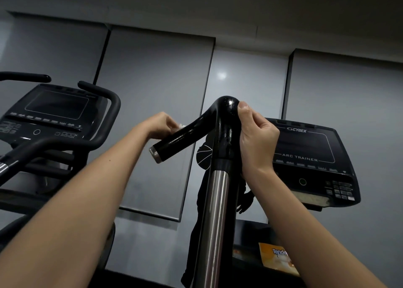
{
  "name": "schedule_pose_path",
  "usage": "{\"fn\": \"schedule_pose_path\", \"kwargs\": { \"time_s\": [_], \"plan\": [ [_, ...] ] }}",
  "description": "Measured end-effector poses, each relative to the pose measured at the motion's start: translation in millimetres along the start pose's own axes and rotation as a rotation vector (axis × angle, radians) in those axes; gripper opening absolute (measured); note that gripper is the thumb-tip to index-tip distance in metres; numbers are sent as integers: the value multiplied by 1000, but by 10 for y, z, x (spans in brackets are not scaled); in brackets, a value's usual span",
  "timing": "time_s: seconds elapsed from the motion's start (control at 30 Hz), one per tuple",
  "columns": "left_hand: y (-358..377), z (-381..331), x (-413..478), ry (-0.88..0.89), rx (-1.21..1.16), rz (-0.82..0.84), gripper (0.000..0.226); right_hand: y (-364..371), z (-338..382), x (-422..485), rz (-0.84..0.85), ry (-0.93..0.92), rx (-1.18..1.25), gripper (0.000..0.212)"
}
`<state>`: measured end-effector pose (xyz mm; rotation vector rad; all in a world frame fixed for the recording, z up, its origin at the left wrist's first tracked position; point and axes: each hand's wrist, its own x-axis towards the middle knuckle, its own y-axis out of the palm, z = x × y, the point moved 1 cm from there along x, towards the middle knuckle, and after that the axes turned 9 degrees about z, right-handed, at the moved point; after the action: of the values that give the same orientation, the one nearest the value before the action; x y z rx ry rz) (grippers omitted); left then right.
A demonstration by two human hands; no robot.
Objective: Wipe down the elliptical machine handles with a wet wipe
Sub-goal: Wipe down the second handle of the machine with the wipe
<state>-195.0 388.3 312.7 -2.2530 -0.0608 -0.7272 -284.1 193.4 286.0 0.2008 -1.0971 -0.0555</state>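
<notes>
— Black glossy handle [224, 121]: where is it?
— Centre of the head view, bent atop a steel post [214, 200].
— And the wet wipe [181, 126]?
— White, pinched by the left hand [160, 125] against the handle; the right hand [255, 137] grips the bend.

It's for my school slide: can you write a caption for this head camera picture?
Left hand presses a wet wipe on the black handle while the right hand holds its bend.

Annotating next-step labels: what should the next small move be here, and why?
Probably slide the left hand with the wet wipe down the black handle toward its silver end cap: the wipe sits partway along that branch, and the right hand steadies the bend.
</notes>
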Motion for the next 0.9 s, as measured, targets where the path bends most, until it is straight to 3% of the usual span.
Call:
{"fn": "schedule_pose_path", "kwargs": {
  "time_s": [0.13, 0.27, 0.4, 0.53, 0.63, 0.73, 0.9],
  "plan": [
    [-94, 88, -128, -62, -138, 101, 16, 7, 22, -8, -7, -2, 19, 54],
    [49, -168, -149, 99, -224, -89, 17, -15, -1, 11, -3, -6, 24, 34],
    [344, -300, -217, 337, -65, -437, 22, -21, -8, 13, -1, -17, 34, 38],
    [498, -21, -386, 618, 295, -566, 23, -31, 4, 11, 7, -29, 29, 37],
    [523, 153, -505, 647, 503, -577, 35, -28, 23, -1, 17, -38, 26, 38],
    [554, 302, -685, 674, 616, -583, 36, -32, 23, -4, 30, -45, 9, 21],
    [527, 424, -776, 606, 579, -617, 41, -34, 68, -38, 60, -61, 6, 30]
  ]
}}
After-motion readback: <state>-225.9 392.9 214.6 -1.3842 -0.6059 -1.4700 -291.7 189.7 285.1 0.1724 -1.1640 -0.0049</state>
